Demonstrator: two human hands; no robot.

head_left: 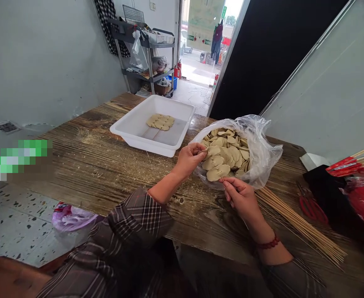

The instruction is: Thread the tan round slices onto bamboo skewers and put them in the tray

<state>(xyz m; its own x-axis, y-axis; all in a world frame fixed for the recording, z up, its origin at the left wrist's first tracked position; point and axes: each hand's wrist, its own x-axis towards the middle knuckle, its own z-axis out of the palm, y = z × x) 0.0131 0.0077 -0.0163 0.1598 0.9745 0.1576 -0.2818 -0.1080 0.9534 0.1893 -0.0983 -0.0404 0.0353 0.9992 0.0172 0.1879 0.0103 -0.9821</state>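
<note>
My right hand is closed on the lower end of a thin wooden skewer. Several flat, round tan slices are threaded on it, over the front of an open plastic bag filled with loose slices. At the top end of the threaded row, my left hand pinches the edge of a slice. Behind my left hand sits a white tray with skewered slices lying flat in it, their sticks pointing toward me.
Loose bamboo skewers lie right of my right hand, with red-handled scissors and a black box beyond. A grey shelf cart stands past the wooden table. A purple bag is at lower left.
</note>
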